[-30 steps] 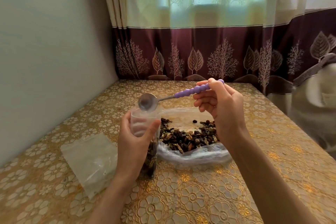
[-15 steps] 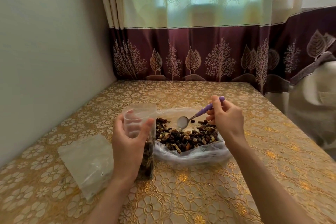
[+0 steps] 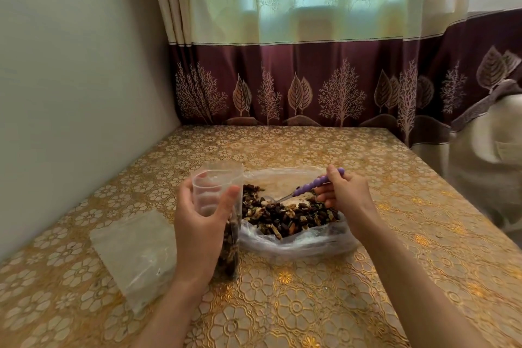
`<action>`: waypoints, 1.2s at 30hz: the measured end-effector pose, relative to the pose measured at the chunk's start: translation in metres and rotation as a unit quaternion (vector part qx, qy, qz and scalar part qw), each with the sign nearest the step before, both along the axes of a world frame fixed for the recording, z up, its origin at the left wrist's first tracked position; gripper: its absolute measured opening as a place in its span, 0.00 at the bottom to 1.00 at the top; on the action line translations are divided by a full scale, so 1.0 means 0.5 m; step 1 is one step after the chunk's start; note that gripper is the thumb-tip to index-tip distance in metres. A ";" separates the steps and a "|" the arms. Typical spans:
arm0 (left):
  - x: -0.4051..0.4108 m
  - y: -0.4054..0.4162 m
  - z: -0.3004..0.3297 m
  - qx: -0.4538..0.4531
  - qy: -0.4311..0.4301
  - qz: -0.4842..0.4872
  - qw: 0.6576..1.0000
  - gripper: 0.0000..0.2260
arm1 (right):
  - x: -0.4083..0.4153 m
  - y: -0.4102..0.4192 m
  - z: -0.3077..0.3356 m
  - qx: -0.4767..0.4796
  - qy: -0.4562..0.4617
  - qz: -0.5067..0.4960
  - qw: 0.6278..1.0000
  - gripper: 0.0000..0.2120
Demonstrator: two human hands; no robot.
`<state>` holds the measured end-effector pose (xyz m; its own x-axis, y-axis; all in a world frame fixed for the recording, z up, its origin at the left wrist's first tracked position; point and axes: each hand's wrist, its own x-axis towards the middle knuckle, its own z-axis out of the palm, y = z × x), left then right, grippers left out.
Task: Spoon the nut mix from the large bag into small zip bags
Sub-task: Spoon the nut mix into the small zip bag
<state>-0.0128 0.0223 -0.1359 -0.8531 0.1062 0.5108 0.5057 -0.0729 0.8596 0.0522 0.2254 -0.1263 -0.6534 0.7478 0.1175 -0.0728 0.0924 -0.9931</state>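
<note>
Grip, right: right hand held the purple-handled spoon pinched between thumb and curled fingers near the handle's far end.
Grip, left: left hand was wrapped around the small zip bag, thumb on the near face and fingers showing through the clear plastic on the far side; the bag stood upright on the table, mouth held open at the top.
Spoon axis: handle ran from the right hand down and to the left; the bowl was buried in, or hidden by, the nut mix, so its load could not be told.
Large bag: lay open on the table between the two hands, touching the small bag's right side.
Small bag fill: nuts occupied the lower part, judged roughly half full.
Key relation: small bag's mouth lay to the left of and above the spoon bowl, nearer the left hand; the next lift would likely travel up and leftward over the rim.
Spare bags: flat clear stack left of the left wrist.
</note>
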 end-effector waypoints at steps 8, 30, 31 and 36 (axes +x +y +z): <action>-0.003 -0.002 -0.002 0.005 -0.007 -0.007 1.000 0.24 | -0.002 0.001 -0.002 -0.043 -0.003 -0.031 0.999 0.18; -0.011 0.001 -0.012 -0.020 -0.003 -0.033 0.999 0.34 | 0.036 -0.062 0.114 -0.068 0.206 -0.002 0.976 0.17; -0.009 0.001 -0.012 -0.018 -0.007 -0.034 0.999 0.34 | 0.039 -0.069 0.121 -0.064 0.215 0.007 0.975 0.17; -0.009 0.001 -0.012 -0.010 -0.023 -0.038 0.999 0.35 | 0.044 -0.101 0.134 -0.030 0.225 0.048 0.973 0.17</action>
<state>-0.0171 0.0230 -0.1418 -0.8647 0.1807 0.4687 0.4597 -0.0914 0.8834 0.0741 0.1749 -0.0592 -0.6126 0.7006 0.3659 -0.5063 0.0076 -0.8623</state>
